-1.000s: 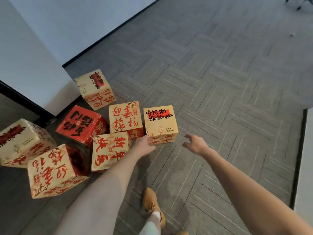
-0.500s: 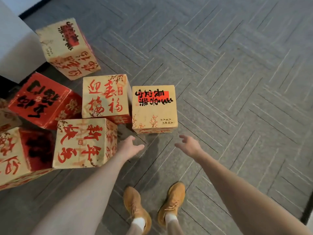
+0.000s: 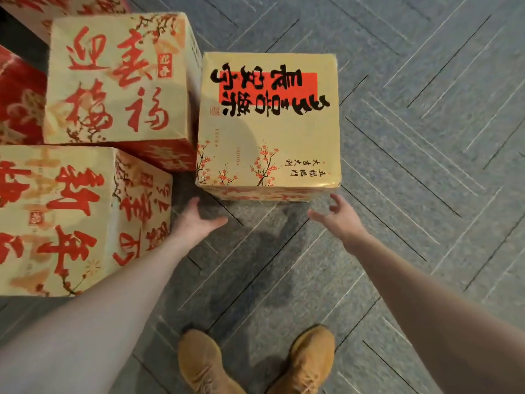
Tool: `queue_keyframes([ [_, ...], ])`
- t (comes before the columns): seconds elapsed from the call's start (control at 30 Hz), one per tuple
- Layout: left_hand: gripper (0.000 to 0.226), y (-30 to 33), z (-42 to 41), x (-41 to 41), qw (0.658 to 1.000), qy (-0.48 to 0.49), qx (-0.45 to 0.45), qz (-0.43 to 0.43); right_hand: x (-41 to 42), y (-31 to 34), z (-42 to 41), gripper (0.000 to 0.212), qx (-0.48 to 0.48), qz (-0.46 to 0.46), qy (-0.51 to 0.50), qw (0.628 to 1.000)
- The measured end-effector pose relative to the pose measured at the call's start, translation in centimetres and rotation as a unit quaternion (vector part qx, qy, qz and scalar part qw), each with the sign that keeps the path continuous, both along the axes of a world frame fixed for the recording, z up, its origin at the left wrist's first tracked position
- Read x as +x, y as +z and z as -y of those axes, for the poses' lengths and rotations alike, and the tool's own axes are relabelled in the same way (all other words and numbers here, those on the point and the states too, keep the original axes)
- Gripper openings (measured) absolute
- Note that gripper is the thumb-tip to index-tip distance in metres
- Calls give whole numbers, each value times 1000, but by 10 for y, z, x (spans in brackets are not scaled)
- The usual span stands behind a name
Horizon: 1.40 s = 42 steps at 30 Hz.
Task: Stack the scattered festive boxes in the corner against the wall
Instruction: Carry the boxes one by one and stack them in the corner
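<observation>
A gold box with black lettering on a red patch [image 3: 268, 123] stands on the carpet straight ahead of me. My left hand [image 3: 196, 220] hovers low near its front left corner, fingers relaxed, holding nothing. My right hand [image 3: 336, 217] reaches toward its front right corner, fingers spread and loosely curled, also holding nothing. Neither hand touches the box. To its left sits a gold box with red characters [image 3: 116, 81]. Nearer me on the left is another gold box with red characters [image 3: 71, 220].
A red box [image 3: 20, 98] shows at the left edge and part of one more box [image 3: 56, 4] at the top left. Grey herringbone carpet [image 3: 426, 137] spreads to the right. My two tan shoes [image 3: 255, 362] stand below the hands.
The view has tilted down and closed in on the boxes; wall and corner have left the frame. Both hands have come nearer the gold box with black lettering.
</observation>
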<state>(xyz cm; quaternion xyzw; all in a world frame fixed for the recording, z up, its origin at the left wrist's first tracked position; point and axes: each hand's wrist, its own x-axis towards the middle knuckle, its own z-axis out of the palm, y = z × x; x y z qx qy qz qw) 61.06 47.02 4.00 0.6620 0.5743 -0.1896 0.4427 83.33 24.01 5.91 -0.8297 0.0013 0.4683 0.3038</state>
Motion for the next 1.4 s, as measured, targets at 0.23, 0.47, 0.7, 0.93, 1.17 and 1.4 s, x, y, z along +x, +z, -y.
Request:
queue_keyframes([
  [0.23, 99, -54, -18, 20, 988, 52, -25, 144, 13, -51, -16, 64, 132, 25, -64, 989],
  [0.47, 64, -47, -8, 31, 983, 74, 11, 167, 11, -45, -19, 72, 145, 55, -63, 986],
  [0.7, 63, 22, -12, 38, 978, 80, 4, 191, 22, 21, -26, 60, 144, 40, -64, 987],
  [0.93, 53, 139, -38, 72, 962, 106, -39, 249, 54, 136, -60, 49, 173, 27, -76, 982],
  [1.17, 61, 310, -95, 99, 954, 90, -1, 288, 86, 315, -123, 46, 189, 73, -50, 978],
  [1.4, 53, 549, -181, 92, 922, 68, 61, 376, 93, 554, -220, 45, 269, 134, -27, 953],
])
